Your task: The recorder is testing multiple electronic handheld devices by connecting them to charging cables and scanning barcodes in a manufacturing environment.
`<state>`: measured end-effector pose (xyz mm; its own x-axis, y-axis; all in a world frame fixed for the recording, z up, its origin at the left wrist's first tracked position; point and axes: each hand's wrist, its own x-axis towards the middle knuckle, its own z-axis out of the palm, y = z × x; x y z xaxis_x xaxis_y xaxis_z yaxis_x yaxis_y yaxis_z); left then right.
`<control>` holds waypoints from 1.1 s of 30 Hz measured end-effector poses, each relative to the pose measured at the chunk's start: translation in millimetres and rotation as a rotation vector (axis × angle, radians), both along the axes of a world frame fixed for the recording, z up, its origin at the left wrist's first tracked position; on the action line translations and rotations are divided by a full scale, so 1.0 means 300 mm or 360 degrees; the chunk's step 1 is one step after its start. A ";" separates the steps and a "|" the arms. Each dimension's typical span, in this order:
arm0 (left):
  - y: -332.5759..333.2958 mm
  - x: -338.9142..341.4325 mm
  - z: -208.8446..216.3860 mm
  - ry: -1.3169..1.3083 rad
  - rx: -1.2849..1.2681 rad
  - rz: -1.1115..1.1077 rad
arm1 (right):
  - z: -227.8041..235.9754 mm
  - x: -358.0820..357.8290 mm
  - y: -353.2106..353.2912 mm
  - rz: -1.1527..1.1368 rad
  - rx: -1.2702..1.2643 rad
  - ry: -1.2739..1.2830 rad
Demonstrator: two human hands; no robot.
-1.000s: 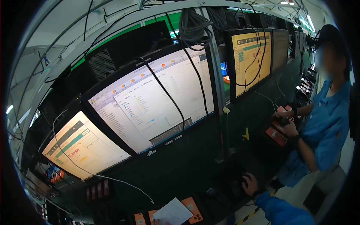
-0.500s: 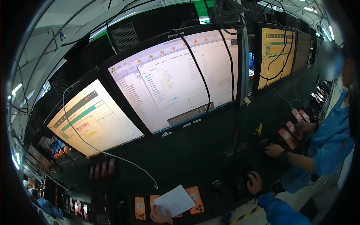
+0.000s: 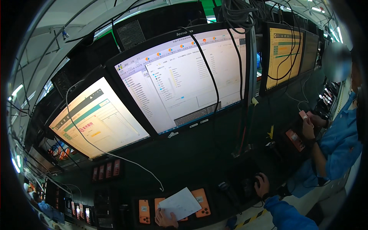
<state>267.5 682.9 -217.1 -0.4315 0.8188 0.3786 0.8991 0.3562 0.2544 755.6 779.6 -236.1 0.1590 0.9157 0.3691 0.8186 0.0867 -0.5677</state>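
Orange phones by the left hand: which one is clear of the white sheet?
The leftmost orange phone: it lies uncovered, apart from the white sheet, which overlaps the other orange phones.

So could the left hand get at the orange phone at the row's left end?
Probably yes: the left hand is close to that orange phone, which the white sheet leaves uncovered. The hand touches the sheet and may need freeing first.

Pale lettering (image 3: 184, 33) stands on the top bezel (image 3: 207, 27) of the central monitor (image 3: 184, 88), above its rows of screen text (image 3: 197, 71); red lettering (image 3: 87, 127) marks the left monitor (image 3: 101, 115); white labels (image 3: 199, 199) on the orange phones (image 3: 202, 205) and faint marks (image 3: 183, 203) on the paper (image 3: 188, 211) are illegible.
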 end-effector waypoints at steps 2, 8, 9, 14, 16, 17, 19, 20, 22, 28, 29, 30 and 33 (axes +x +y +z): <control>0.002 -0.007 -0.010 0.0000 -0.0106 0.0070 | -0.002 0.000 0.002 0.0008 0.0011 -0.0003; -0.004 -0.044 -0.089 0.0105 0.0172 -0.0052 | 0.010 -0.006 0.003 0.0018 -0.0025 0.0026; 0.002 -0.024 -0.062 0.0104 0.0172 -0.0058 | 0.012 -0.004 0.000 0.0010 -0.0022 0.0024; -0.002 -0.026 -0.063 0.0078 0.0104 0.0006 | 0.014 -0.008 -0.002 0.0008 -0.0017 0.0058; 0.001 -0.027 -0.062 0.0051 0.0089 0.0000 | 0.001 0.002 0.003 -0.0003 0.0014 0.0032; 0.002 -0.026 -0.060 0.0026 0.0071 -0.0006 | -0.004 0.003 0.002 -0.0004 0.0019 0.0028; 0.003 -0.024 -0.055 0.0023 0.0049 -0.0011 | -0.010 0.004 0.000 0.0004 -0.0004 0.0026; -0.002 -0.027 -0.054 0.0028 0.0019 -0.0012 | -0.008 0.002 -0.001 0.0006 -0.0005 0.0026; 0.002 -0.031 -0.058 0.0037 0.0050 -0.0037 | -0.002 -0.001 -0.003 -0.0003 -0.0003 0.0032; 0.005 -0.038 -0.066 0.0100 0.0093 -0.0009 | -0.009 -0.005 0.013 0.0011 0.0004 0.0021; 0.008 -0.038 -0.072 0.0148 0.0149 -0.0049 | -0.009 -0.004 0.014 0.0011 0.0001 0.0018; 0.010 -0.036 -0.074 0.0146 0.0147 -0.0049 | -0.006 -0.005 0.015 0.0007 -0.0015 0.0019; 0.011 -0.030 -0.067 0.0124 0.0127 -0.0041 | 0.000 -0.007 0.014 0.0005 -0.0031 0.0023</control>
